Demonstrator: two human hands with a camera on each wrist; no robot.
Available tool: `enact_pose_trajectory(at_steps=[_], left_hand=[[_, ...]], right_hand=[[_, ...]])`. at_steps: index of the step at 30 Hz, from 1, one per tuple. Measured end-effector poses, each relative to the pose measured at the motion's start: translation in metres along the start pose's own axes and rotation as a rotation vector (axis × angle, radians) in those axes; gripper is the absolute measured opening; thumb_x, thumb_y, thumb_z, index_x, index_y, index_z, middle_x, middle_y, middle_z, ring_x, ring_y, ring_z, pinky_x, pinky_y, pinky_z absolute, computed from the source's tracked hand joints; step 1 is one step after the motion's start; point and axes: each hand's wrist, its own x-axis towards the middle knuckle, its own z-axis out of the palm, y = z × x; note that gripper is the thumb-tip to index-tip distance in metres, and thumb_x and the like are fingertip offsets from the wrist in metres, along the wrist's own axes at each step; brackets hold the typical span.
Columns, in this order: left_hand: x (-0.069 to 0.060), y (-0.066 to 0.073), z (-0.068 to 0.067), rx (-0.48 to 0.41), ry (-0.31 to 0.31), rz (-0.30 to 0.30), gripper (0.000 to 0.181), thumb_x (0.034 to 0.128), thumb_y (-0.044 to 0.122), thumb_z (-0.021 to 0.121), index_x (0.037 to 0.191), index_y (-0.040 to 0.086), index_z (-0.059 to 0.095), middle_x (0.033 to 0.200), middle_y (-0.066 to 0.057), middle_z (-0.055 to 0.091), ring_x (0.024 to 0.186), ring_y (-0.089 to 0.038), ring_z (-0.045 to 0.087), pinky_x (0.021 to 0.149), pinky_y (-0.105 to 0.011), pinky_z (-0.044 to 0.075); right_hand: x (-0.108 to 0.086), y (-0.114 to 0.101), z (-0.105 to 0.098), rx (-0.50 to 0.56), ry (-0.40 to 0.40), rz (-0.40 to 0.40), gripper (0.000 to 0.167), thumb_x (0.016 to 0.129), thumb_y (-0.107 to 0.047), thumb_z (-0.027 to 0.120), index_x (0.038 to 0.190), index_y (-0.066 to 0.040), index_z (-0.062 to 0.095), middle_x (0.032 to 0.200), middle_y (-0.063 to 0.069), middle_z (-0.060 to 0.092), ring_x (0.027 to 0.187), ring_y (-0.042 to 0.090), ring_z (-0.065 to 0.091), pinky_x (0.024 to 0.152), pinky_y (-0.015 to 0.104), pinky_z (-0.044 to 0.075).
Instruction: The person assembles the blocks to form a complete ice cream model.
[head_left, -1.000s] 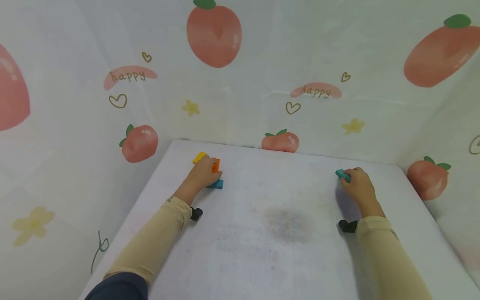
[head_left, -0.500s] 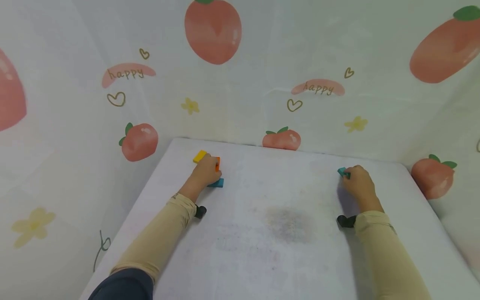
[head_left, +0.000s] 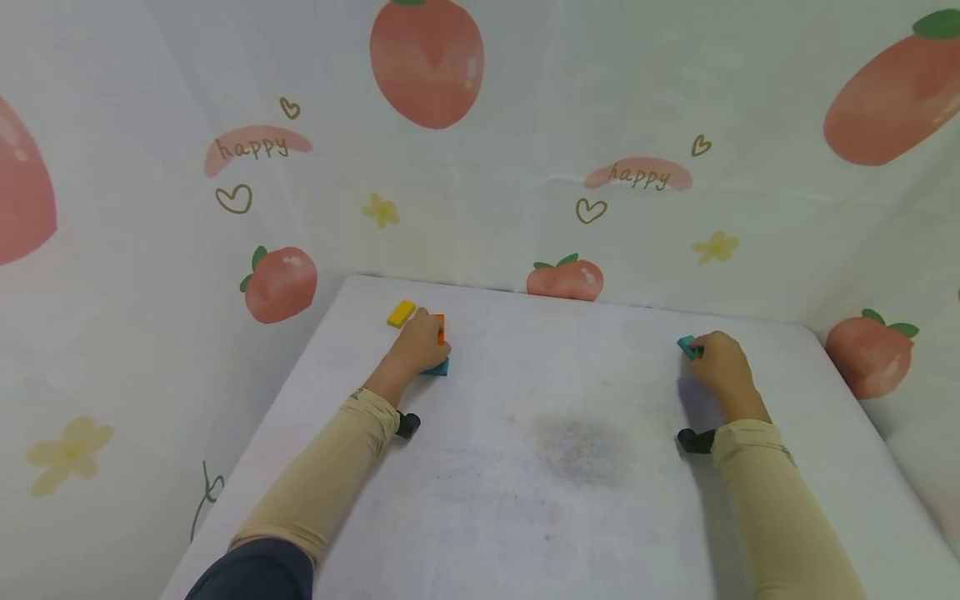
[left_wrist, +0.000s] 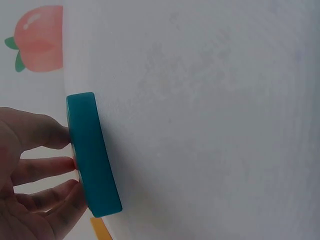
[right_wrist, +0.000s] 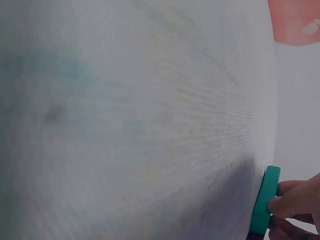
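Note:
At the table's far left, my left hand [head_left: 422, 343] grips an orange block [head_left: 441, 327], which is partly covered by the fingers. A blue block [head_left: 438, 367] lies just under the hand's near side; in the left wrist view this blue block [left_wrist: 94, 155] stands across the front of the fingertips. A yellow block [head_left: 401, 313] sits behind and left of that hand. At the far right, my right hand [head_left: 722, 373] pinches a teal block [head_left: 686, 346] between thumb and fingers. The right wrist view shows the teal block [right_wrist: 265, 200] with a dark purple edge below it, too cut off to identify.
The white table [head_left: 517, 500] has a grey smudge [head_left: 581, 450] near its middle. A fruit-patterned wall sheet [head_left: 480, 192] rises directly behind the table. A black wrist mount [head_left: 696, 441] juts from the right sleeve, another [head_left: 408, 425] from the left.
My left hand and the orange block have shifted slightly right, uncovering more of the yellow block and hiding more of the blue one. My right hand stays nearly still with the teal block.

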Motion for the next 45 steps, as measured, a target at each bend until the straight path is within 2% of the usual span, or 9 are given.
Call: enact_pose_trajectory(at_steps=[3,6,13,22,30,34,39,45], left_hand=[[-0.001,0.003,0.001,0.002,-0.003,0.003,0.017,0.0957,0.009,0.065,0.100,-0.007,0.069,0.105,-0.019,0.056,0.083,-0.028,0.057,0.073,-0.036,0.052],[0.000,0.003,0.003,0.020,-0.007,0.007,0.016,0.0973,0.009,0.065,0.100,-0.006,0.067,0.105,-0.019,0.055,0.080,-0.027,0.057,0.071,-0.034,0.052],[0.000,0.004,0.005,0.052,0.001,0.026,0.014,0.0980,0.008,0.065,0.095,-0.005,0.066,0.109,-0.021,0.057,0.079,-0.027,0.057,0.070,-0.034,0.053],[-0.002,0.010,0.010,0.058,-0.005,0.053,0.013,0.0961,0.006,0.064,0.088,-0.003,0.065,0.104,-0.018,0.057,0.073,-0.024,0.055,0.063,-0.031,0.049],[-0.005,0.016,0.015,0.073,0.003,0.078,0.015,0.0944,0.004,0.064,0.080,-0.001,0.063,0.103,-0.019,0.058,0.076,-0.027,0.055,0.068,-0.037,0.049],[-0.008,0.018,0.018,0.064,-0.002,0.075,0.015,0.0955,0.005,0.065,0.082,-0.002,0.064,0.104,-0.018,0.058,0.078,-0.028,0.055,0.069,-0.037,0.049],[-0.011,0.021,0.020,0.062,-0.003,0.099,0.013,0.0961,0.005,0.067,0.086,-0.003,0.067,0.104,-0.018,0.059,0.078,-0.027,0.056,0.072,-0.038,0.052],[-0.014,0.025,0.022,0.073,0.017,0.126,0.014,0.0952,0.004,0.067,0.084,-0.003,0.066,0.100,-0.018,0.059,0.076,-0.025,0.055,0.072,-0.039,0.053]], right_hand=[[-0.001,-0.002,-0.002,0.008,-0.008,0.005,0.045,0.084,0.007,0.056,0.126,0.021,0.064,0.123,0.042,0.064,0.092,0.042,0.057,0.075,0.048,0.050],[-0.001,-0.003,-0.002,0.005,-0.012,0.008,0.045,0.084,0.006,0.056,0.127,0.020,0.064,0.124,0.042,0.064,0.092,0.041,0.057,0.074,0.046,0.049],[-0.003,-0.004,-0.001,-0.004,-0.002,0.009,0.046,0.083,0.005,0.055,0.126,0.019,0.065,0.130,0.044,0.060,0.101,0.047,0.059,0.085,0.059,0.053],[-0.002,-0.005,0.000,-0.010,-0.014,0.013,0.043,0.085,0.004,0.060,0.125,0.018,0.067,0.131,0.044,0.060,0.107,0.051,0.061,0.091,0.063,0.053],[-0.008,-0.010,-0.002,-0.005,-0.038,0.038,0.042,0.086,0.005,0.059,0.125,0.018,0.066,0.133,0.044,0.058,0.110,0.051,0.059,0.096,0.065,0.052],[-0.011,-0.014,-0.002,-0.017,-0.032,0.025,0.040,0.088,0.004,0.059,0.125,0.018,0.067,0.131,0.043,0.061,0.110,0.051,0.061,0.099,0.067,0.050],[-0.012,-0.017,-0.002,-0.025,-0.036,0.023,0.040,0.089,0.004,0.059,0.126,0.018,0.066,0.132,0.042,0.061,0.109,0.050,0.061,0.102,0.068,0.049],[-0.010,-0.016,-0.001,-0.023,-0.043,0.024,0.038,0.088,0.005,0.060,0.123,0.017,0.068,0.133,0.042,0.061,0.110,0.050,0.060,0.103,0.069,0.048]])
